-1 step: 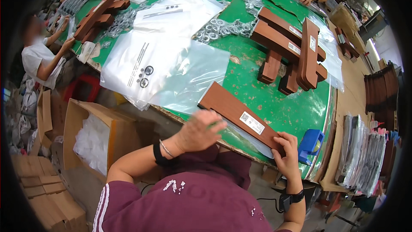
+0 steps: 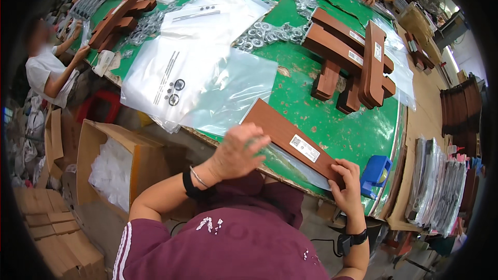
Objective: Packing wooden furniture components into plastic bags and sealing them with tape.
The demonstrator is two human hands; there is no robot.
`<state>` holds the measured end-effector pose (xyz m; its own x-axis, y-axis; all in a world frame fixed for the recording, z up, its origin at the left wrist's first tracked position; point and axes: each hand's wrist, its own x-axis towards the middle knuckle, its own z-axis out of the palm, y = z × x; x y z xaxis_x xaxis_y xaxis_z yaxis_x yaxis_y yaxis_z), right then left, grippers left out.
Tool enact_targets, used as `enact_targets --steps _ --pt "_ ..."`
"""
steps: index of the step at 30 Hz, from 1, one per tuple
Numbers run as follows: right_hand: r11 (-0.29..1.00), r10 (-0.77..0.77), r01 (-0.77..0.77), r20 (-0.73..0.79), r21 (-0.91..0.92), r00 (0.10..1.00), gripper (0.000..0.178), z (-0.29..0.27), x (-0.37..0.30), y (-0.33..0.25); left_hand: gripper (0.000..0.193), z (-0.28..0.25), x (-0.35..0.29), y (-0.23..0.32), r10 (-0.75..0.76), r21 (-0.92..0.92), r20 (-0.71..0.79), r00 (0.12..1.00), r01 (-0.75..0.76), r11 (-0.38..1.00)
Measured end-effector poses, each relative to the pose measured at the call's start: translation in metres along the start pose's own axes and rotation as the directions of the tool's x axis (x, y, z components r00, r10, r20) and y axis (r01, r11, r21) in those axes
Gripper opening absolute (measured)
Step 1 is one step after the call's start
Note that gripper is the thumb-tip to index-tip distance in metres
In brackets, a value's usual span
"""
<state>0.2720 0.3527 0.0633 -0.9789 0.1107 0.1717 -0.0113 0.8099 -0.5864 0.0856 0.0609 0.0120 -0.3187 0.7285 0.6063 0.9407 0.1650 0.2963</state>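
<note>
A flat brown wood-grain board (image 2: pixel 290 134) with a white label (image 2: pixel 305 148) lies slantwise at the green table's near edge. My right hand (image 2: pixel 346 184) holds its right end, thumb on the near side and fingers over the top. At the board's left end, my left hand (image 2: pixel 239 148) hovers with loosely bent fingers apart and nothing visible in them. A clear plastic bag (image 2: pixel 301 171) shows beneath the board's near side. Beyond my left hand, a pile of clear printed bags (image 2: pixel 171 72) spreads over the table.
Stacked brown wooden pieces (image 2: pixel 358 62) stand at the right, and a blue tape dispenser (image 2: pixel 375 175) beside my right hand. Small bagged metal rings (image 2: pixel 264 36) lie farther back. An open carton (image 2: pixel 106 163) stands below left. Co-workers are at the far side and left.
My left hand has shifted slightly up and away from me near the board's left end. The right hand and the board stay in place.
</note>
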Motion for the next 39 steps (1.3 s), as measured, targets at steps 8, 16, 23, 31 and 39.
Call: enact_targets --steps 8,16,23,31,39 --pt "0.998 0.055 -0.053 0.084 -0.026 0.995 0.058 -0.01 0.01 -0.007 0.063 -0.004 0.03 -0.042 -0.466 -0.19 0.139 0.874 0.485 0.853" --pt "0.991 0.093 -0.073 0.187 -0.109 0.978 0.057 0.026 0.063 -0.031 0.07 0.009 0.023 -0.036 -0.434 -0.145 0.145 0.889 0.453 0.88" --pt "0.962 0.27 -0.265 0.413 -0.07 0.87 0.058 0.02 0.086 -0.051 0.075 0.009 0.014 -0.04 -0.41 -0.38 0.082 0.908 0.409 0.83" --pt "0.921 0.216 -0.366 0.605 0.135 0.767 0.082 0.022 0.105 -0.047 0.084 0.007 0.005 -0.047 -0.394 -0.545 0.099 0.914 0.381 0.747" --pt "0.631 0.386 -0.653 0.561 0.418 0.732 0.097 0.003 0.098 0.013 0.066 -0.018 0.006 -0.062 -0.43 -0.417 0.056 0.901 0.413 0.81"
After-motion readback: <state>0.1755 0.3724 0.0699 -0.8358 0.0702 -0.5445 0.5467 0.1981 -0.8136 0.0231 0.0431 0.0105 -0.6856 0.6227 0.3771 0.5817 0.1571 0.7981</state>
